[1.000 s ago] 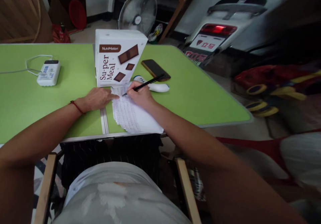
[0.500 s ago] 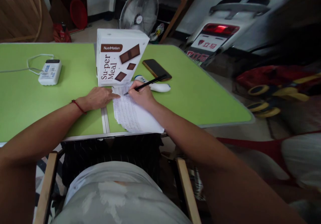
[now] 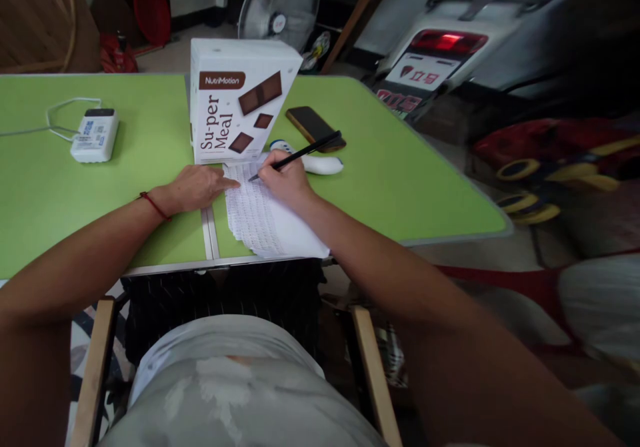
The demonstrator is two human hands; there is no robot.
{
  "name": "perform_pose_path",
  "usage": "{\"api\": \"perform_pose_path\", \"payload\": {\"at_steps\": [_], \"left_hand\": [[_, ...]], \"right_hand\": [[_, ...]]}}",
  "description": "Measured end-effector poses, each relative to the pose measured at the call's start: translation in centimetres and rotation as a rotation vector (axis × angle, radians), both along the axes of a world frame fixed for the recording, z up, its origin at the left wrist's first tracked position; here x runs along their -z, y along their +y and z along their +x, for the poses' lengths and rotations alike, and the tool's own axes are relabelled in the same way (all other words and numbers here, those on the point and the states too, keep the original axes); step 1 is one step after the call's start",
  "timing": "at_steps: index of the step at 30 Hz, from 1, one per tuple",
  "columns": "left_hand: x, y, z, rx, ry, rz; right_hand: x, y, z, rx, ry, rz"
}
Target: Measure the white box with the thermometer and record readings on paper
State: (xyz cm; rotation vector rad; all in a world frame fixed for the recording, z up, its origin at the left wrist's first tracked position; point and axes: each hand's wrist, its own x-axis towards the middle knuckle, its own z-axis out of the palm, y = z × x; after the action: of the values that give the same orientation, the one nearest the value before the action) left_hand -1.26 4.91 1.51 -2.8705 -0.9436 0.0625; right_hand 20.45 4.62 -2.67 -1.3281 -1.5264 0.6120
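Observation:
Sheets of paper [image 3: 253,223] covered with rows of handwriting lie near the front edge of the green table [image 3: 410,187]. My right hand [image 3: 286,179] grips a black pen [image 3: 309,149], its tip at the upper part of the writing. Across the table seam, my left hand [image 3: 199,187] rests with the index finger stretched onto the paper's left edge; its other fingers look loosely bent. Directly behind the paper stands a white NutriMotion box [image 3: 245,103]. A white handheld device [image 3: 323,165], perhaps a thermometer, lies partly hidden behind my right hand and the pen.
A phone [image 3: 313,127] lies right of the box. On the left sits a white adapter [image 3: 96,137] with a cable. Beyond the table are a fan [image 3: 279,7] and a scooter [image 3: 440,47]. Wooden chair arms [image 3: 95,370] flank my body.
The whole view has shifted slightly, so the table and box appear a little higher. My right hand still holds the pen on the page, and my left hand stays at the paper's edge.

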Motion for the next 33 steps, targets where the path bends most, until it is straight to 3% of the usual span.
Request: {"api": "perform_pose_path", "payload": {"at_steps": [16, 33], "left_hand": [[0.01, 0.02, -0.17, -0.003, -0.027, -0.015], [0.28, 0.16, -0.21, 0.018, -0.056, 0.006]], "right_hand": [[0.57, 0.24, 0.03, 0.014, -0.008, 0.043], [0.55, 0.37, 0.24, 0.032, 0.087, -0.015]]}}
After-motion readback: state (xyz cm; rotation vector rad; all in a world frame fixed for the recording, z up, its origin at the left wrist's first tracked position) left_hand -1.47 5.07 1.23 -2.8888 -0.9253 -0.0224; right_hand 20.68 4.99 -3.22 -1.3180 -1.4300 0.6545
